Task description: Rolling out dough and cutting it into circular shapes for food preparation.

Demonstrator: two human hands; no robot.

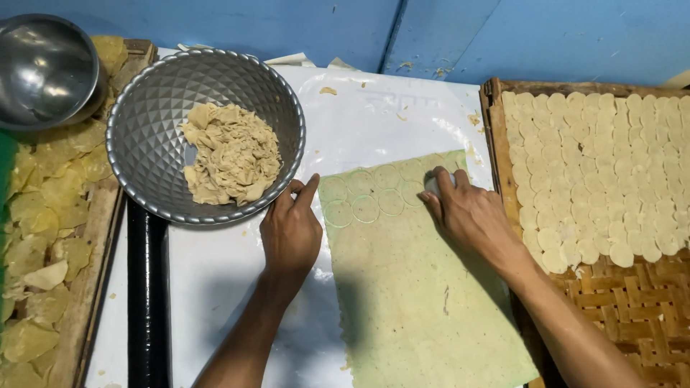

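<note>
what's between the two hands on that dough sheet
In the head view, the stretch of greenish dough sheet between the left hand and right hand holds only pressed circle outlines, still in the sheet.

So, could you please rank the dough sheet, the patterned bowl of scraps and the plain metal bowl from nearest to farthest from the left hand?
1. Dough sheet: touching the left hand, on its right.
2. Patterned bowl: just up-left.
3. Plain metal bowl: far top-left corner.

right hand (471,215) presses cutter (435,184) into dough sheet (417,287); left hand (291,230) steadies edge
</note>
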